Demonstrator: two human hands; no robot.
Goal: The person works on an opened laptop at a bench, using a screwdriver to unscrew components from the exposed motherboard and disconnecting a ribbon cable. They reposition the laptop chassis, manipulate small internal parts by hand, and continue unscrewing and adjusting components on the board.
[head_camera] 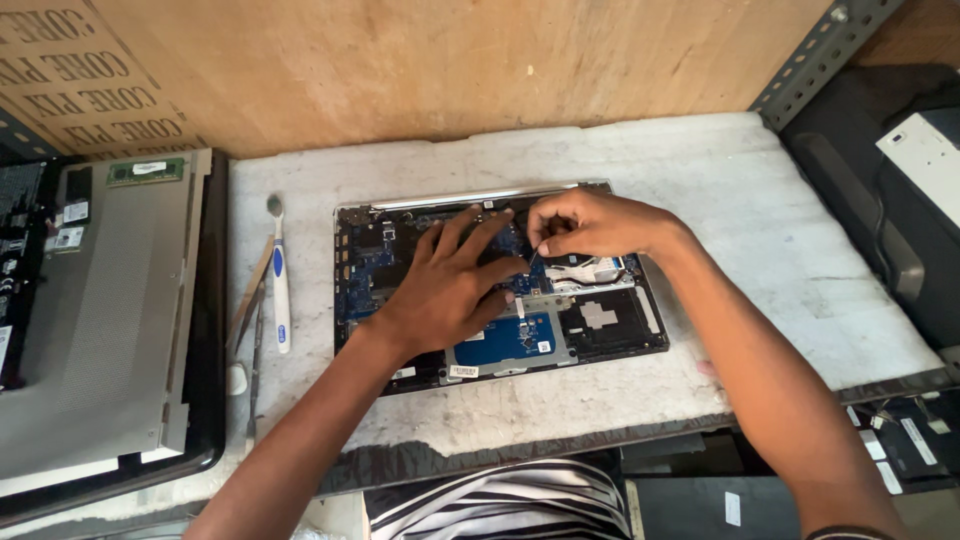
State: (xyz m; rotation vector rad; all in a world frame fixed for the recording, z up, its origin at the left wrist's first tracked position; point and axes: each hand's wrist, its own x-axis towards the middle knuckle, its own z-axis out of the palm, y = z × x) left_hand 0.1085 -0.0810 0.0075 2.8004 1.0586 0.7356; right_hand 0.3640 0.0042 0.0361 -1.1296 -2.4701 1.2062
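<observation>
An opened laptop base lies on the white worktop, its circuit board and blue inner parts bare. My left hand rests flat on the board's middle, fingers spread toward the back edge. My right hand hovers over the upper right of the board, thumb and forefinger pinched on a thin dark tool or cable whose tip points down at the board. What exactly is pinched is too small to tell.
A white and blue toothbrush and thin tools lie left of the laptop. A grey laptop cover with a green memory stick sits at far left. A wooden board stands behind; dark equipment fills the right.
</observation>
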